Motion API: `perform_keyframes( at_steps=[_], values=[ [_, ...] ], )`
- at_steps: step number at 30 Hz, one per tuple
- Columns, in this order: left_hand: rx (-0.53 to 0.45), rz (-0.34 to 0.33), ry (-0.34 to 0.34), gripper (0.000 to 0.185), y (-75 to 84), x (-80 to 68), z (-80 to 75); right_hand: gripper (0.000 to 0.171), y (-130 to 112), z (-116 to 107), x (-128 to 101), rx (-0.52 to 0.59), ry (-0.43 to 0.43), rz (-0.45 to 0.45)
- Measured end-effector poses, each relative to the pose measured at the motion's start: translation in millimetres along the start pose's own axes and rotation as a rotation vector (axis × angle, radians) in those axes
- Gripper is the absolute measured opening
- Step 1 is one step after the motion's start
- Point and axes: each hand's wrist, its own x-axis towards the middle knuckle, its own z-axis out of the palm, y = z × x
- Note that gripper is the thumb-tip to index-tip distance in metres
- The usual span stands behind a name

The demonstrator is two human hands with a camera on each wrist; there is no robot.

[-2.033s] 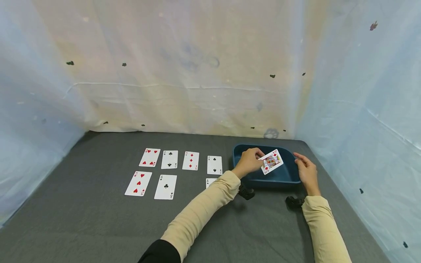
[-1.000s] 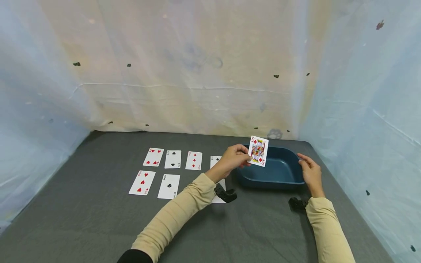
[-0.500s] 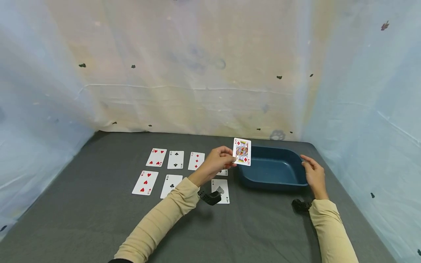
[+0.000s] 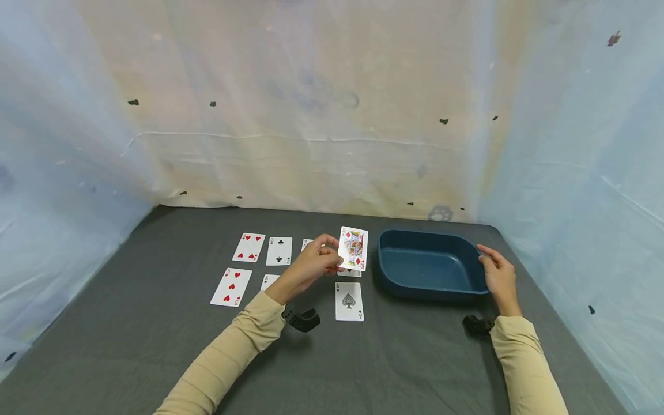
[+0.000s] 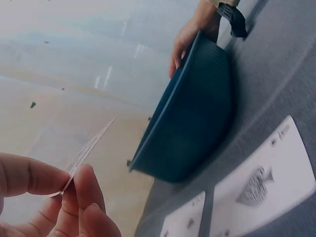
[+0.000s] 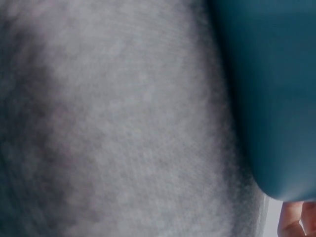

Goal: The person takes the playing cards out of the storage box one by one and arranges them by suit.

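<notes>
In the head view, my left hand (image 4: 309,268) pinches a king of diamonds playing card (image 4: 353,248) between thumb and fingers, above the table. That card (image 5: 94,144) appears nearly edge-on in the left wrist view. Below it lies an ace of spades (image 4: 349,301), and the two of spades (image 4: 350,273) is mostly covered. My right hand (image 4: 500,278) holds the right end of a dark blue rectangular bin (image 4: 433,290) by its rim. Only fingertips (image 6: 291,217) of that hand show in the right wrist view, beside the bin's corner.
Face up at the left lie the four of hearts (image 4: 249,247), two of clubs (image 4: 279,251) and three of hearts (image 4: 231,287). An ace of clubs (image 4: 268,281) and another card (image 4: 306,243) are partly behind my left hand and arm. Grey cloth (image 4: 394,369) covers the table.
My left hand has carried the king of diamonds leftward from over the bin to above the spade cards, turning it more upright. My right hand has stayed at the bin's rim.
</notes>
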Motion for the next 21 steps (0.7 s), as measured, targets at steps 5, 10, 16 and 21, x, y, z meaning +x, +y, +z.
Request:
perform_keyframes(
  at_steps=[5, 10, 16, 21],
  values=[
    [0.033, -0.014, 0.033, 0.025, -5.9, -9.7, -11.8, 0.037, 0, 0, 0, 0.016, -0.002, -0.004],
    [0.052, -0.027, 0.057, 0.022, -12.0, -20.2, -24.2, 0.037, 1, 0, 0, 0.024, 0.002, -0.005],
    [0.114, -0.053, 0.117, 0.018, -21.3, -32.1, -37.8, 0.037, 1, 0, 0, 0.021, 0.008, 0.006],
    [0.157, -0.058, 0.126, 0.019, -26.7, -42.0, -44.9, 0.037, 1, 0, 1, 0.020, 0.007, 0.008]
  ],
)
